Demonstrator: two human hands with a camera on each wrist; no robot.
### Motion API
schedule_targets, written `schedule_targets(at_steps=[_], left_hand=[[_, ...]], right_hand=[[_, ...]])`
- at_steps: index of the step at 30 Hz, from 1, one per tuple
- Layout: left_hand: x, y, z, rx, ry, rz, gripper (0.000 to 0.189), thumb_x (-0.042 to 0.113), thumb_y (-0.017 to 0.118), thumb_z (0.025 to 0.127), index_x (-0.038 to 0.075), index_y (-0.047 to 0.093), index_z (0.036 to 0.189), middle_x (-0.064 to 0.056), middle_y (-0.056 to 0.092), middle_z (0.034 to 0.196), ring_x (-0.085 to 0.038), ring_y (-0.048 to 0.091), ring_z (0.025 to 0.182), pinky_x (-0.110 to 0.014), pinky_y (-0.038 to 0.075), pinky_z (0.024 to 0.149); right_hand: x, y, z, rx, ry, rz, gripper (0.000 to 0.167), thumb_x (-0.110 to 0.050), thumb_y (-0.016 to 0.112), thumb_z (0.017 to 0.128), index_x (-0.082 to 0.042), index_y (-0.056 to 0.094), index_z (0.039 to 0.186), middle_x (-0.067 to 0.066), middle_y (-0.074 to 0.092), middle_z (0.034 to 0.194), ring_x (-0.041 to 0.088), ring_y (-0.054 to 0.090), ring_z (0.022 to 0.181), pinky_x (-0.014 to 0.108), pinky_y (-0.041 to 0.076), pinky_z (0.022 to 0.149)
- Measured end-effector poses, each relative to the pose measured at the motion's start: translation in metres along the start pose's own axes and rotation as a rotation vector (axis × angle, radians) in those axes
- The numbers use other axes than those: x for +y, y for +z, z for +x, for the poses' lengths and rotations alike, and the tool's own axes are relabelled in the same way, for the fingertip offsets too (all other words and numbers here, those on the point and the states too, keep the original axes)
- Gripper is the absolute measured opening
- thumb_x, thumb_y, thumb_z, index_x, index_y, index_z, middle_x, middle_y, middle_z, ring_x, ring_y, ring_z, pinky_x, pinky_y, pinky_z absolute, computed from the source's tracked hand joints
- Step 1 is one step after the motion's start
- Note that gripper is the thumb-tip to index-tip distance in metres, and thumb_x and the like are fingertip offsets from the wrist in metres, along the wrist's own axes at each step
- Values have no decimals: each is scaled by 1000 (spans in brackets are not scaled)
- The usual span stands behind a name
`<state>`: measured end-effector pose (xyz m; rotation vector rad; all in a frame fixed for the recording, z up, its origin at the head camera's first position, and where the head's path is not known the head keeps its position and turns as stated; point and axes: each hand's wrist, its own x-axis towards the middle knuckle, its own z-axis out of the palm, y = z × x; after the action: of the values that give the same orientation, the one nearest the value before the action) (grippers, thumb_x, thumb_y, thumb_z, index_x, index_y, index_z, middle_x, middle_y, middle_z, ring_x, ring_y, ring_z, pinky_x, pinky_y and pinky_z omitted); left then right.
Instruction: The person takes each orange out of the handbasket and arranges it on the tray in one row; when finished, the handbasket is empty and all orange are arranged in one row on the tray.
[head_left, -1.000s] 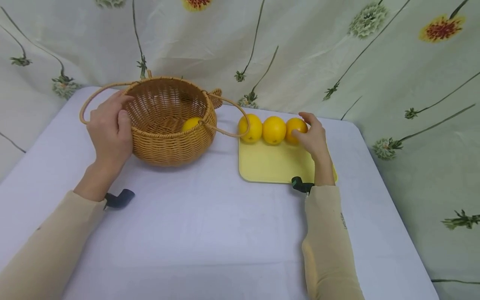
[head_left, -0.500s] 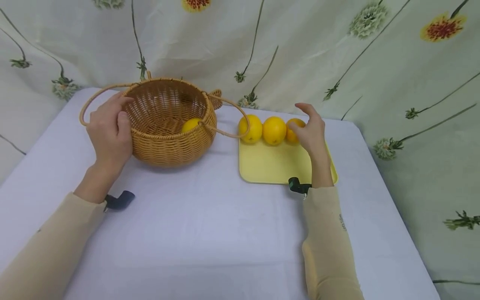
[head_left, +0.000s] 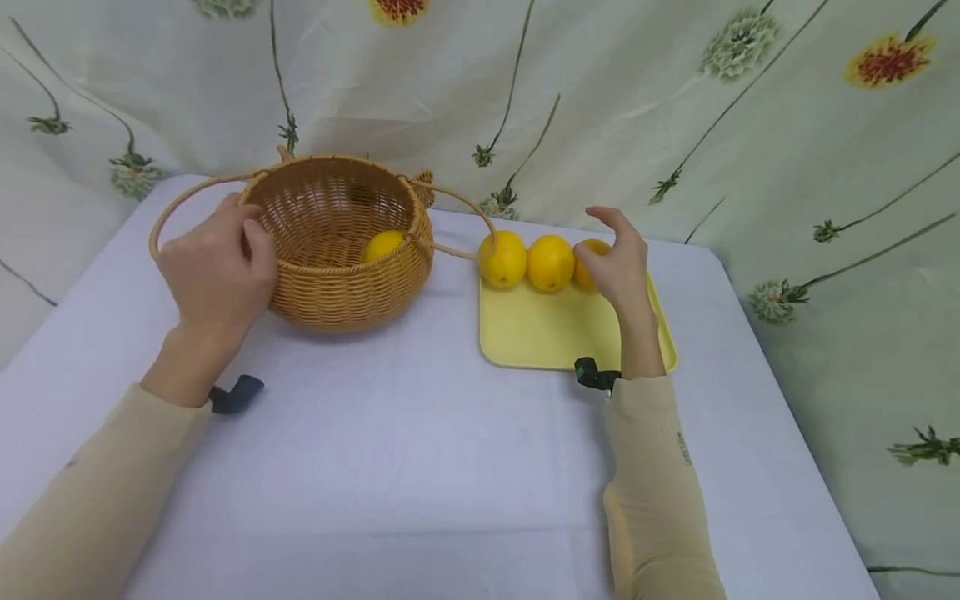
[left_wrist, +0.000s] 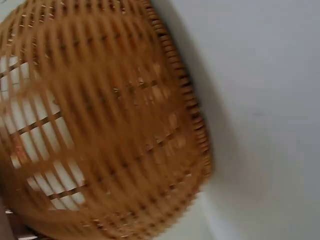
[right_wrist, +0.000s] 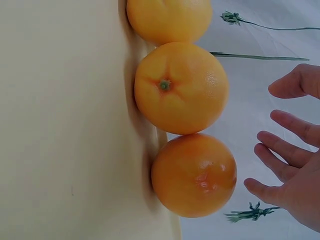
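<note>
- The rightmost orange (right_wrist: 194, 175) sits on its own at the far side of the tray, touching the middle orange (head_left: 551, 263) beside it – the thumb and finger that were around it a second ago have come away
- That release suggests, as a judgement, that the handling of this fruit is over for now, since it rests steady in the row
- The left orange (head_left: 502, 260) completes the line of three; none of them has visibly rolled
- The yellow tray (head_left: 551, 342) under them lies where it was, its near part bare
- The right hand (right_wrist: 295, 165) hangs just beside the rightmost orange, fingers spread and holding nothing; the right wrist view shows a gap between fingertips and fruit
- The wicker basket (head_left: 348, 296) has shifted and turned slightly, and one more yellow fruit (head_left: 382, 244) lies inside it
- The left hand (head_left: 217, 271) has rolled over at the basket's left side, fingers curled on it – whether on rim or handle I cannot tell
- The left wrist view is blurred, so the basket seems to be in motion, and the work looks to be passing to it
- Around everything spreads the white tablecloth (head_left: 390, 467), with a flowered curtain (head_left: 637, 125) behind
</note>
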<state>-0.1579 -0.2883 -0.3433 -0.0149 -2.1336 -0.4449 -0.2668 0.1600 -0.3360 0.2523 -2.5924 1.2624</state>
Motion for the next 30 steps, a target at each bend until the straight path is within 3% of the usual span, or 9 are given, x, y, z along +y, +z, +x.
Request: schedule_targets(at_steps=[2,4,6,8,10,12,15,18,30], left_hand=[[7,-5,3,-46,8,40,46,25,41,100,-6,72,85,-20,68,76,-37,50,49,-40,23,46],[11,-10,9,-81,4,24,48,30,44,101,-6,70,83,-22,70,82,-41,59,63,-47,38,50],[7,-11,15,-106,15,-32,50,36,50,101,-9,71,94,-27,72,104,-47,67,95,-55,53,79],[-5,-11,21,-169,5,-101,58,45,53,102,-9,69,117,-29,64,136,-46,55,135,-59,35,119],[-21,-12,24,-284,-39,-164,70,53,50,104,-4,57,143,-28,47,159,-46,35,154,-60,7,130],[-37,-14,25,-434,-110,-187,78,58,43,106,4,37,162,-27,34,167,-45,24,159,-59,-7,129],[-53,-18,26,-594,-180,-189,80,58,37,109,9,19,169,-27,28,170,-45,18,161,-61,-14,127],[-62,-22,27,-678,-157,-174,81,56,41,108,7,18,169,-29,27,169,-47,15,161,-65,-13,125],[-66,-64,46,-972,-86,-130,107,46,86,83,7,30,166,-31,36,161,-50,32,146,-79,33,104]], right_hand=[[1,-1,-1,3,10,1,55,-11,65,91,-16,61,145,6,56,156,27,45,146,48,37,118],[1,-3,-2,11,20,-7,55,-12,64,92,-17,61,146,6,56,157,28,55,133,44,42,110],[1,-4,-3,20,27,-10,55,-13,64,92,-17,61,146,5,56,157,29,61,118,43,44,107],[0,-5,-3,23,27,-8,54,-12,64,92,-17,62,146,6,56,157,30,61,118,44,45,109],[-1,-5,-3,14,29,5,54,-12,64,92,-16,61,146,7,56,157,30,61,122,45,44,113],[-1,-4,-2,5,26,24,54,-11,64,92,-15,62,145,8,56,156,28,45,148,49,34,123],[-1,-4,-2,3,27,25,53,-11,64,92,-15,62,145,9,57,156,28,44,150,51,33,124],[1,-3,-2,11,25,15,53,-11,65,92,-14,62,145,9,58,154,29,45,149,51,34,123],[1,-1,-3,6,14,16,52,-12,65,93,-12,62,145,11,58,153,30,45,149,52,33,123]])
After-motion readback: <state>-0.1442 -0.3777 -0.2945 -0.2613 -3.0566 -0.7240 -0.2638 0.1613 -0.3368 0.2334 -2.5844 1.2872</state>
